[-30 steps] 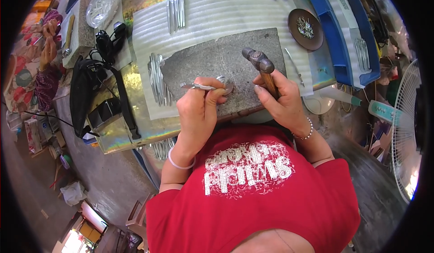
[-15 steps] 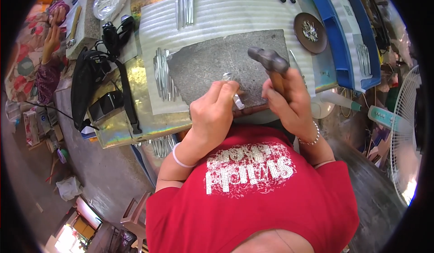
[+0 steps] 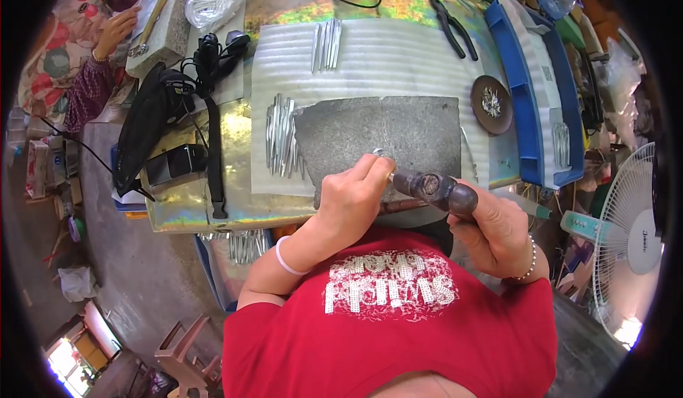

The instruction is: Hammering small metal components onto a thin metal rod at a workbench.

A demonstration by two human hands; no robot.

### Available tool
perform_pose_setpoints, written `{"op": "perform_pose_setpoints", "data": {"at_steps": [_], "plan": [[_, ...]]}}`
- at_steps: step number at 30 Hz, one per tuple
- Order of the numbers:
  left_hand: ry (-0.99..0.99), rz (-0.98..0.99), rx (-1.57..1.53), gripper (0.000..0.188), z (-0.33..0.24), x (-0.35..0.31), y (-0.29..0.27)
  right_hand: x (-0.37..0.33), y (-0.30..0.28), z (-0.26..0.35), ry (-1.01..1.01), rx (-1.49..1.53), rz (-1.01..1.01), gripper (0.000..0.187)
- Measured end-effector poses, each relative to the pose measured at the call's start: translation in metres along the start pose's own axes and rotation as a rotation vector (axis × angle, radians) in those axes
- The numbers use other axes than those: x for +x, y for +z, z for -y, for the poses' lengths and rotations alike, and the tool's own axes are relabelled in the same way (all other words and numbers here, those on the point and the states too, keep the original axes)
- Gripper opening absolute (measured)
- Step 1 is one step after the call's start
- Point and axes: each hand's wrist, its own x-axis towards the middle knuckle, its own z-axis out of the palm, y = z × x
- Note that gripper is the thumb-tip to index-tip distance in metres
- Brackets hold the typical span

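My left hand (image 3: 353, 197) is closed in a pinch at the near edge of a flat grey stone slab (image 3: 384, 124). A small bit of a silvery metal strip (image 3: 383, 152) shows at its fingertips; the rest is hidden by the fingers. My right hand (image 3: 496, 233) is wrapped round the handle of a hammer, whose dark metal head (image 3: 434, 187) is held up just right of my left hand. The handle is mostly hidden behind head and fingers. Beside the slab's left edge lies a bunch of thin silvery strips (image 3: 282, 138).
More strips (image 3: 326, 45) lie on the white foam sheet (image 3: 398, 56). Pliers (image 3: 453, 28), a brown dish of metal bits (image 3: 491, 105) and a blue tray (image 3: 523, 106) stand right. A black bag (image 3: 153, 124) lies left, near another person's hand (image 3: 116, 32). A fan (image 3: 626, 234) stands right.
The hammer and my right hand have moved down and to the right in the picture, the head now nearer the left fingers. My left hand keeps its pinch. The whole view has shifted slightly.
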Motion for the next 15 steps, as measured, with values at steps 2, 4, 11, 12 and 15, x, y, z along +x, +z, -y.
{"op": "perform_pose_setpoints", "data": {"at_steps": [2, 4, 11, 12, 15], "plan": [[0.009, -0.004, -0.008, 0.022, 0.001, 0.000, 0.000, 0.001, -0.003, 0.002, -0.001, -0.030, 0.004, 0.059], [0.008, -0.009, -0.005, 0.022, 0.004, -0.001, -0.001, -0.005, -0.007, 0.005, 0.040, -0.047, -0.031, 0.055], [-0.009, 0.046, -0.017, 0.022, 0.001, 0.004, -0.007, 0.010, -0.012, 0.021, 0.010, -0.201, -0.003, 0.045], [0.008, 0.031, 0.018, 0.020, 0.000, 0.001, -0.005, 0.004, -0.020, 0.030, 0.040, -0.282, -0.010, 0.046], [-0.149, 0.091, -0.243, 0.013, 0.003, 0.005, -0.012, -0.005, -0.017, 0.022, 0.090, -0.205, -0.179, 0.048]]}}
